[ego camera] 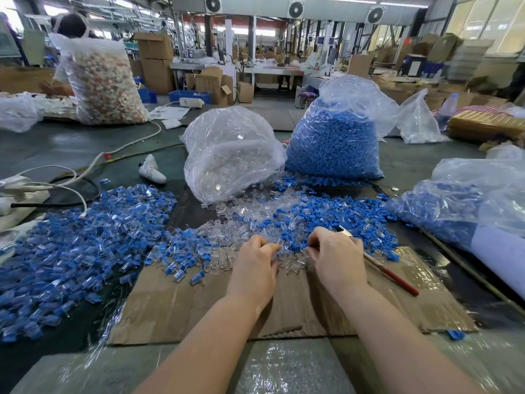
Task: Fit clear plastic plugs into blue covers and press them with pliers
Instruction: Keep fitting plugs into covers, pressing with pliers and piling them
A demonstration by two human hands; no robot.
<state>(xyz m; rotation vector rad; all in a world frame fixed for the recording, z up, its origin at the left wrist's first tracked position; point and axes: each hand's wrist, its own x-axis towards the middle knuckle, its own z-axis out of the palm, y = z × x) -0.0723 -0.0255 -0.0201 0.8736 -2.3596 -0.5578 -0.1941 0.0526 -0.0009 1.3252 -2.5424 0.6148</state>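
Note:
My left hand (257, 263) and my right hand (335, 255) lie side by side at the near edge of a loose heap of clear plastic plugs (235, 231) and blue covers (366, 223). The left fingers pinch a clear plug (279, 242). The right hand grips the red-handled pliers (392, 275), whose metal head (342, 230) pokes out above the knuckles; its fingertips also touch small pieces in the heap. A wide pile of fitted blue-and-clear pieces (79, 245) spreads to the left.
A cardboard sheet (216, 305) lies under my forearms. Behind the heap stand a bag of clear plugs (230, 152) and a bag of blue covers (332, 143). Another bag of blue parts (466, 206) sits right. Cables (71, 177) and a white tool (152, 169) lie left.

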